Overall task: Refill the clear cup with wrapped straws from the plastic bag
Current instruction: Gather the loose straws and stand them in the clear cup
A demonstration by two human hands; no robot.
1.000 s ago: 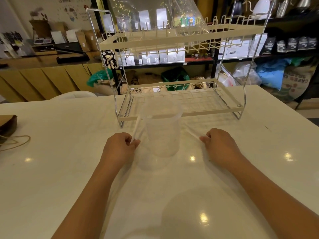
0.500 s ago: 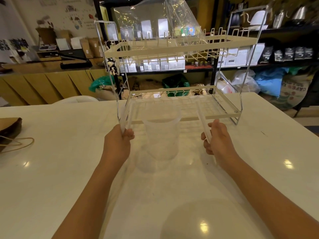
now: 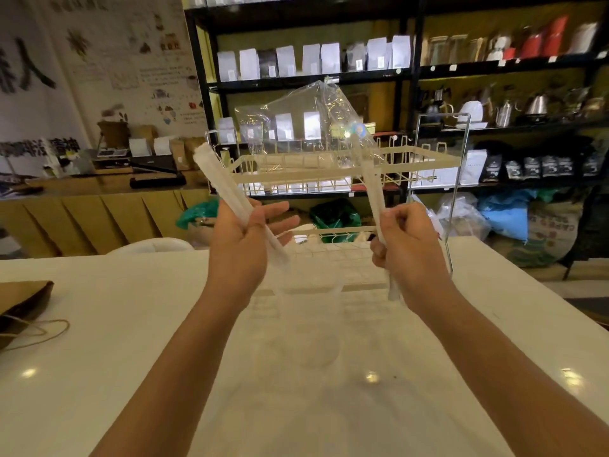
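Observation:
The clear cup (image 3: 309, 324) stands upright on the white table (image 3: 131, 357), between and below my raised hands. My left hand (image 3: 240, 242) grips a small bunch of white wrapped straws (image 3: 217, 183) that slant up to the left. My right hand (image 3: 408, 249) is closed around another wrapped straw (image 3: 370, 183) that points nearly straight up, its lower end poking out below the fist. The clear plastic bag (image 3: 306, 127) lies crumpled on the top tier of the wire rack. Both hands are held above the cup, one on each side.
A cream two-tier wire rack (image 3: 412, 163) stands on the table right behind the cup. A brown paper bag with twine handles (image 3: 23, 305) lies at the left edge. Shelves of pouches and kettles fill the background.
Both hands have risen from the tabletop beside the cup, each lifting wrapped straws into the air. The camera has tilted upward.

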